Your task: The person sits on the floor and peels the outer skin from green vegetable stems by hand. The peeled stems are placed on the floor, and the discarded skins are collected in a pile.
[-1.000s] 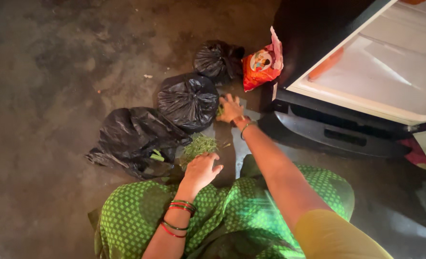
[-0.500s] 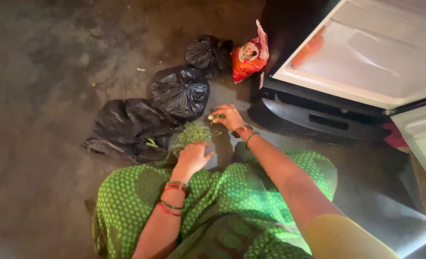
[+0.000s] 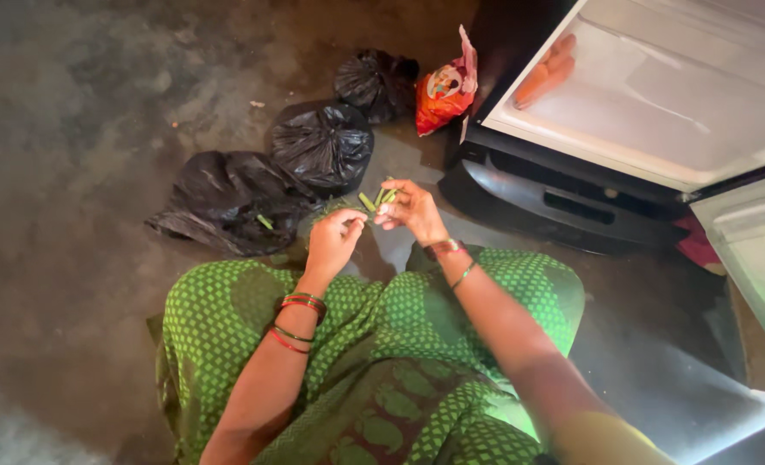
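Note:
I am sitting on the floor in a green patterned garment. My right hand (image 3: 410, 209) holds a few short green vegetable stems (image 3: 377, 199) above the floor. My left hand (image 3: 334, 240) is raised beside it, fingertips pinched on the end of one stem. Below and behind my hands lies a small pile of green stems (image 3: 335, 207), mostly hidden by the left hand.
Three tied black plastic bags lie on the floor: a large one (image 3: 227, 200), a middle one (image 3: 321, 145), a small one (image 3: 376, 79). An orange snack packet (image 3: 442, 88) leans by an open fridge (image 3: 649, 95) with orange carrots (image 3: 544, 71) inside.
My right hand drew back from the floor near the bags with green stems in it. My left hand rose from the pile to meet it.

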